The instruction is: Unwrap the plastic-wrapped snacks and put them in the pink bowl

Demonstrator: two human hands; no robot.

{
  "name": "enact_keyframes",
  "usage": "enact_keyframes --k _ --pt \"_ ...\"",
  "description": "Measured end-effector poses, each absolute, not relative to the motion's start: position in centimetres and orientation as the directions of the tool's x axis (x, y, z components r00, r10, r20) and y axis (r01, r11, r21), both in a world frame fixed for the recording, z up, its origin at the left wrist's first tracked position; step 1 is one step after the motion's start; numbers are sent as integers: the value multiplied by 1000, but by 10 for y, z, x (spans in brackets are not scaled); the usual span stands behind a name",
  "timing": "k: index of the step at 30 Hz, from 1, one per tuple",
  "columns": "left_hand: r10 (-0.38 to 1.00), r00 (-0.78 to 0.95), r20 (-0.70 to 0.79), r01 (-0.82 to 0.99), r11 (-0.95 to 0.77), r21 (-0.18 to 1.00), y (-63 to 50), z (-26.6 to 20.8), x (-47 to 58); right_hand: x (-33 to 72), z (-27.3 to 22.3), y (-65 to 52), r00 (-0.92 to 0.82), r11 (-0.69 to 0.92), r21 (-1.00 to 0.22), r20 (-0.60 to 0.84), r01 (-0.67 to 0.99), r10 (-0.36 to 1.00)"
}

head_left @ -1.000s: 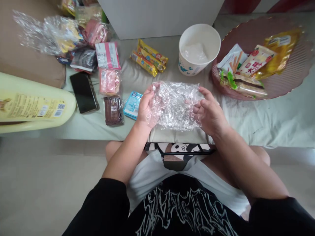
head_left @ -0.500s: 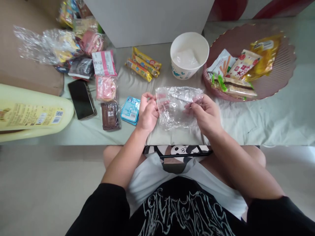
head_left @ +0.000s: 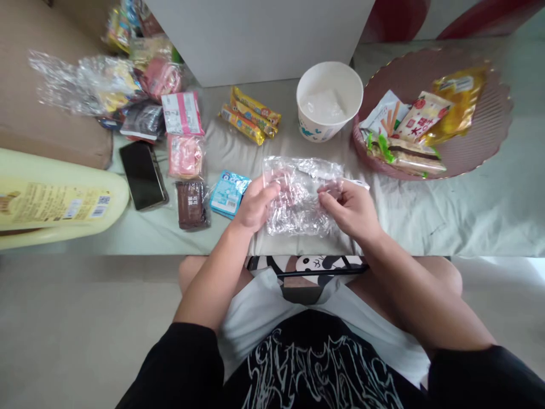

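Observation:
A clear, crinkled plastic bag is stretched between both hands, low over the cloth-covered surface. My left hand grips its left side, thumb in front and the other fingers showing through the film behind. On the bag's right side, my right hand pinches the film between thumb and fingers. Something white peeks out behind the right hand's knuckles; I cannot make out what it is. Close to my left hand lie blue square packets, stacked. Beyond the bag stands a white paper tub with a whitish packet inside.
At right, a pink ribbed basket holds several snack packets. Yellow snack sticks lie left of the tub. A brown packet, a phone and a pale yellow container are at left, below piled snacks. A white box stands behind.
The left hand has closed more fully on the bag's side, its fingers now behind the film. The bag has shifted slightly left and toward me, and something white now shows behind the right hand.

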State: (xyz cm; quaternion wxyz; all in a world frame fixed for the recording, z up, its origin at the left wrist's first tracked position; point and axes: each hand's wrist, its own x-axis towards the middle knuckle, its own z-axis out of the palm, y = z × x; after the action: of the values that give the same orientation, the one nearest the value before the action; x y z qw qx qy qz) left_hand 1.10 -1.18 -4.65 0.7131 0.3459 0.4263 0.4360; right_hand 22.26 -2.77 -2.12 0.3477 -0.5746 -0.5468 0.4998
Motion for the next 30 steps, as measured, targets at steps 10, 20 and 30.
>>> enact_keyframes --k 10,20,30 --pt "890 259 -376 -193 429 883 -9 -48 14 229 -17 -26 -27 -61 -899 -81 434 996" --pt "910 195 -367 -167 400 901 -11 -39 16 235 -26 -23 -386 -153 -910 -310 385 869" --pt "959 102 -265 -188 280 941 -14 -51 21 233 -23 -25 -381 -153 -929 -283 336 880"
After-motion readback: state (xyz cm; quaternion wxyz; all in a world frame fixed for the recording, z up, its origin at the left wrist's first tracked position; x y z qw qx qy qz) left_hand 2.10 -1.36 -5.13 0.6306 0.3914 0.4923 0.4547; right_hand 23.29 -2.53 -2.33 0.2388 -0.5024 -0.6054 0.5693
